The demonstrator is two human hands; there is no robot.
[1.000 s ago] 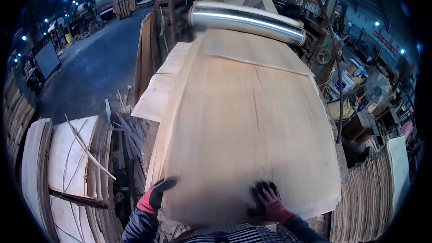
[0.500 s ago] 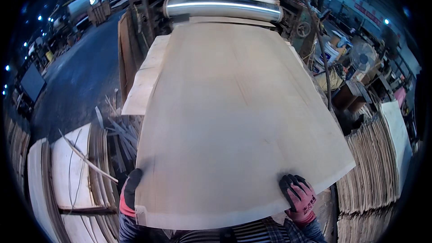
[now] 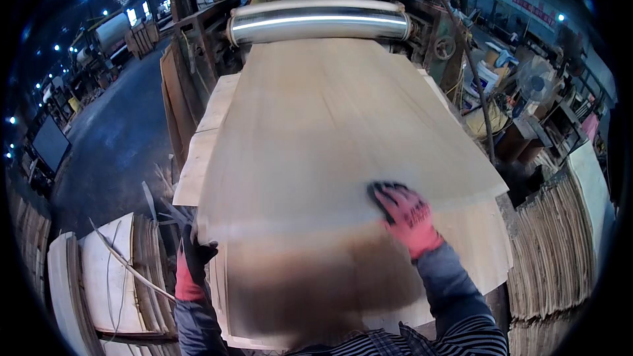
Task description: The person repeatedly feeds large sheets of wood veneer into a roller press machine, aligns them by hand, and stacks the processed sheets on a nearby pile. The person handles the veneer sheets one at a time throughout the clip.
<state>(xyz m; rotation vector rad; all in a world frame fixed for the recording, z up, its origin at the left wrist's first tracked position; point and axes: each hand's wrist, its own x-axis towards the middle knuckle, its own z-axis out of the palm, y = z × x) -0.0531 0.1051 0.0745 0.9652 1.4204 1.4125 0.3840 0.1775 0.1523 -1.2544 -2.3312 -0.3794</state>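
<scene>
A wide, thin wood veneer sheet [image 3: 297, 138] runs away from me up to a shiny metal roller [image 3: 323, 25]. Its near edge lies over more veneer [image 3: 471, 240] on a stack in front of me, part of which is blurred. My right hand [image 3: 405, 217], in a pink and black work glove, rests flat on the upper sheet close to that edge, fingers stretched out. At the sheet's near left corner is my left hand [image 3: 191, 264], gloved alike, thumb apart from the fingers. Whether it touches the corner is hard to see.
Stacked veneers stand upright at the left [image 3: 109, 277] and right [image 3: 550, 244]. A thin wood strip [image 3: 132, 260] leans across the left stack. Rusty machine framing [image 3: 198, 46] flanks the roller. At the far right are a fan [image 3: 535, 82] and clutter; a dark floor [image 3: 122, 138] stretches left.
The upper sheet has slid away toward the roller, baring the veneer beneath its near edge. My right hand has moved forward and left onto the sheet; the left has shifted slightly forward, its thumb spread.
</scene>
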